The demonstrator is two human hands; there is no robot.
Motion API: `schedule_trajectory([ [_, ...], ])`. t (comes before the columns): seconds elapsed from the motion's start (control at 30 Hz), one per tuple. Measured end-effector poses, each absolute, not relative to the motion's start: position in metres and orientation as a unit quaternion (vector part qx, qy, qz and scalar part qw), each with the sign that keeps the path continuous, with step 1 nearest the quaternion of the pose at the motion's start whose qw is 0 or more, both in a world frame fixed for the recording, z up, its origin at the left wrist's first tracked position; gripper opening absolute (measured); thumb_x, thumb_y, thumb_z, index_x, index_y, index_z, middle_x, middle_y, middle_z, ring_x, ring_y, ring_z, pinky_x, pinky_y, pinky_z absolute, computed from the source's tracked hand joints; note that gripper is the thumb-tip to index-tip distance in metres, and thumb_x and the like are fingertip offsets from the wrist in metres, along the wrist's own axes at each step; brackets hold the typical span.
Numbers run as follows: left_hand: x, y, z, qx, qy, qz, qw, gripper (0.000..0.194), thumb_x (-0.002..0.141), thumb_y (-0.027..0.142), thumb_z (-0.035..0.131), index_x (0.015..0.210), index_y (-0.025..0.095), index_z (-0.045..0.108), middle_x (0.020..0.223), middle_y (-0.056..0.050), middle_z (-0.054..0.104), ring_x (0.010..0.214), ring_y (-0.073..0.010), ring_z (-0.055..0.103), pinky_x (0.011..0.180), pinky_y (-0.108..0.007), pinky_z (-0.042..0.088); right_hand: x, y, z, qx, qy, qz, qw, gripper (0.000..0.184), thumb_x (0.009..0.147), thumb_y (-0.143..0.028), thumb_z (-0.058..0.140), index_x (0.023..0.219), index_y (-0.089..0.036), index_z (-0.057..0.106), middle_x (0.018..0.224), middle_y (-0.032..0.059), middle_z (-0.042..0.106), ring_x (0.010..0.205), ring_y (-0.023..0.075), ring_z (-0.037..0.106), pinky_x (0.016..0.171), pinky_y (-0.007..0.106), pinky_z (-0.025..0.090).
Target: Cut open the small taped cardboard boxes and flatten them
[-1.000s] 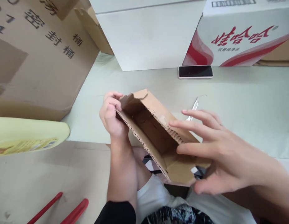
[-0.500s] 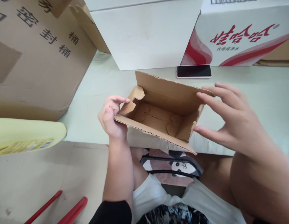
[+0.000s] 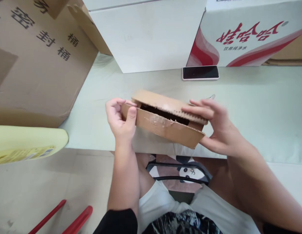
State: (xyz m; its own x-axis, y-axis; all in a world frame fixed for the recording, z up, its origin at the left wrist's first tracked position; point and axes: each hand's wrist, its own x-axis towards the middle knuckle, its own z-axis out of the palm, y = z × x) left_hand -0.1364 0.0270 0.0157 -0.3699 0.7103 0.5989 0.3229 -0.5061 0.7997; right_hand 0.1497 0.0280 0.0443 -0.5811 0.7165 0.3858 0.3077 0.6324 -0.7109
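Note:
A small brown corrugated cardboard box (image 3: 165,128) is held above the near edge of a pale green table (image 3: 250,110). Its lid flap is folded down almost flat over the opening, leaving a dark slit. My left hand (image 3: 120,118) grips the box's left end, thumb on the front wall and fingers curled behind. My right hand (image 3: 214,125) holds the right end, with fingers laid flat along the lid flap and the thumb under the box. The inside of the box is hidden.
A phone (image 3: 200,72) lies at the back of the table, before a white box (image 3: 151,35) and a red-and-white printed carton (image 3: 250,32). A large brown carton (image 3: 36,58) stands left. A yellow object (image 3: 26,143) and red handles (image 3: 63,217) sit lower left.
The box was turned from slanting to level with its opening facing me. Then the rear flap came down over the opening under my right fingers, and my left thumb moved onto the front wall.

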Motion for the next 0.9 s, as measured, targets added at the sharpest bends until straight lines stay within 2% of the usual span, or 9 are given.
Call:
schedule_trajectory([
  [0.07,-0.14,0.027,0.014,0.568,0.496,0.649,0.101,0.039,0.087,0.052,0.075,0.11,0.025,0.06,0.103,-0.003,0.066,0.09,-0.0172,0.068,0.093,-0.037,0.054,0.152,0.028,0.045,-0.28,-0.839,0.335,0.325,0.064,0.098,-0.026,0.054,0.155,-0.034,0.028,0.147,0.0119,0.062,0.139,0.0301,0.059,0.117,0.057,0.047],
  [0.17,-0.146,0.026,0.015,0.609,0.523,0.593,0.066,0.023,0.091,0.044,0.071,0.102,0.024,0.072,0.118,-0.007,0.064,0.108,-0.0211,0.066,0.102,-0.04,0.052,0.155,0.027,0.046,-0.256,-0.817,0.383,0.346,0.054,0.099,-0.028,0.05,0.151,-0.032,0.037,0.138,0.01,0.068,0.137,0.03,0.06,0.115,0.057,0.048],
  [0.23,-0.147,0.024,0.017,0.623,0.537,0.562,0.082,0.017,0.094,0.036,0.066,0.094,0.024,0.077,0.117,-0.007,0.068,0.111,-0.022,0.066,0.105,-0.04,0.052,0.155,0.027,0.043,-0.274,-0.797,0.385,0.374,0.047,0.1,-0.032,0.051,0.146,-0.033,0.043,0.132,0.0089,0.071,0.137,0.0303,0.06,0.114,0.056,0.05],
  [0.33,-0.148,0.022,0.02,0.606,0.558,0.553,0.123,0.018,0.092,0.026,0.062,0.09,0.025,0.08,0.11,-0.005,0.073,0.108,-0.0217,0.068,0.103,-0.04,0.054,0.153,0.029,0.035,-0.347,-0.764,0.35,0.416,0.038,0.1,-0.041,0.054,0.137,-0.032,0.053,0.137,0.01,0.066,0.137,0.032,0.059,0.111,0.054,0.051],
  [0.47,-0.15,0.023,0.02,0.566,0.57,0.575,0.156,0.019,0.085,0.02,0.064,0.086,0.026,0.082,0.108,-0.005,0.074,0.11,-0.0228,0.068,0.104,-0.04,0.054,0.152,0.037,0.02,-0.457,-0.682,0.358,0.444,0.038,0.101,-0.052,0.047,0.13,-0.031,0.057,0.131,0.0106,0.068,0.124,0.0303,0.066,0.097,0.049,0.058],
  [0.6,-0.157,0.027,0.018,0.473,0.583,0.633,0.188,0.019,0.079,0.017,0.063,0.079,0.025,0.08,0.106,-0.004,0.076,0.11,-0.0236,0.07,0.107,-0.042,0.053,0.154,0.043,0.008,-0.524,-0.615,0.455,0.375,0.05,0.1,-0.065,0.04,0.124,-0.027,0.061,0.118,0.0095,0.073,0.111,0.0286,0.07,0.09,0.048,0.059],
  [0.73,-0.167,0.031,0.015,0.365,0.595,0.685,0.21,0.015,0.073,0.02,0.062,0.075,0.021,0.077,0.1,-0.005,0.078,0.11,-0.0255,0.072,0.105,-0.042,0.054,0.15,0.043,0.006,-0.469,-0.587,0.582,0.312,0.054,0.099,-0.067,0.041,0.129,-0.025,0.058,0.117,0.0079,0.074,0.101,0.024,0.072,0.09,0.044,0.06],
  [0.83,-0.173,0.032,0.01,0.31,0.602,0.702,0.222,0.016,0.077,0.031,0.064,0.075,0.02,0.074,0.095,-0.006,0.078,0.107,-0.0257,0.073,0.1,-0.039,0.057,0.147,0.041,0.011,-0.375,-0.591,0.61,0.372,0.06,0.096,-0.07,0.042,0.138,-0.028,0.048,0.115,0.0073,0.074,0.095,0.0235,0.073,0.087,0.043,0.061],
  [0.9,-0.172,0.032,0.008,0.302,0.597,0.698,0.255,0.025,0.081,0.045,0.066,0.081,0.02,0.072,0.098,-0.006,0.078,0.108,-0.026,0.072,0.095,-0.038,0.06,0.147,0.038,0.016,-0.336,-0.659,0.535,0.409,0.068,0.096,-0.073,0.035,0.149,-0.031,0.035,0.128,0.0099,0.07,0.11,0.0276,0.071,0.093,0.049,0.059],
])
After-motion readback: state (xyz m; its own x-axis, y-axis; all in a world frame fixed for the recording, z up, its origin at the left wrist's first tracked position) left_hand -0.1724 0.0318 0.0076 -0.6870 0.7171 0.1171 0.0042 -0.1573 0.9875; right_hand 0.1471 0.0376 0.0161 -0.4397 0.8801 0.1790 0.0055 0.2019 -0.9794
